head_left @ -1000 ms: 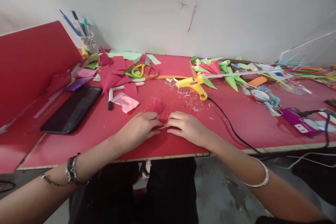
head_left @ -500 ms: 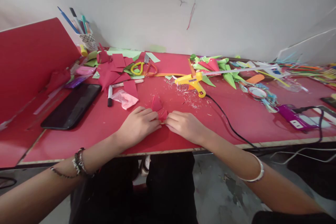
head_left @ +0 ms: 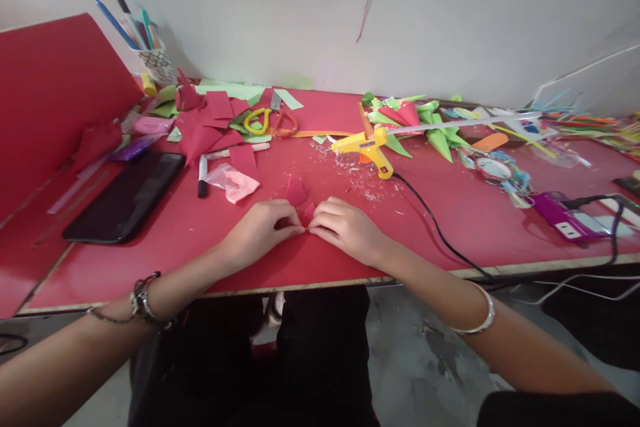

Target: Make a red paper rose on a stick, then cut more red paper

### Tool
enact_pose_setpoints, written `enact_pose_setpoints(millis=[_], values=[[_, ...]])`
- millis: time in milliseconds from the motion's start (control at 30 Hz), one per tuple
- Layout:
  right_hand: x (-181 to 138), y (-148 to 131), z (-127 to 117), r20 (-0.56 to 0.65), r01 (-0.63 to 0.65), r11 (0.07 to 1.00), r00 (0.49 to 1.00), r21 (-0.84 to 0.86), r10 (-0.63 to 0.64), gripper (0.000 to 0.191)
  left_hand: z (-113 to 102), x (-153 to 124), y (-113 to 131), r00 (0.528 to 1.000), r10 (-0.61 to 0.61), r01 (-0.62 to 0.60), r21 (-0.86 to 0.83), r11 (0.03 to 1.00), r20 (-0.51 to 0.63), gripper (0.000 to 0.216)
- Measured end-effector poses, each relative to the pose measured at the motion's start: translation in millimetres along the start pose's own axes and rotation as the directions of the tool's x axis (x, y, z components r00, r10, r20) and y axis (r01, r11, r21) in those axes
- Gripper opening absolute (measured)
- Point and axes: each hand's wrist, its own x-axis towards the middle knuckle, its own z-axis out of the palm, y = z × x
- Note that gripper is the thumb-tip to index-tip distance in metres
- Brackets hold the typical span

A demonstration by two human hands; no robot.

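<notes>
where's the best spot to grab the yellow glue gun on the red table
Probably by the yellow glue gun's angled handle, the stub pointing toward the person where the black cord leaves. It lies on its side on the red table with the nozzle pointing left, so come from above and the near side, fingers across the handle, clear of the nozzle tip and the clear glue stick behind.

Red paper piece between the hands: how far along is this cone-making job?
Done: a pile of finished green and red cones lies by the wall, past the glue gun. In hand: left hand and right hand pinch one small red paper piece on the table; its shape is unclear. Left: cut red sheets lie unrolled, so likely more to go.
</notes>
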Motion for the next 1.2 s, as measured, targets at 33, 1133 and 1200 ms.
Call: enact_pose_setpoints(millis=[33,1133,1200], values=[[1.9,0.6,-0.8,0.010,0.009,1.000,1.000,0.000,-0.009,0.020,-0.6,0.7,-0.3,1.000,-0.004,0.004,0.008,1.000,0.007,0.013],[4.1,7.4,-2.4,0.015,-0.070,0.944,0.998,0.323,0.069,0.013,1.0,-11.5,7.1,0.999,-0.046,0.045,-0.025,0.999,-0.026,0.012],[5.6,5.0,-1.7,0.018,-0.102,0.942,0.995,0.320,0.102,0.012,1.4,-11.1,7.1,0.999,-0.046,0.045,-0.021,0.999,-0.023,0.012]])
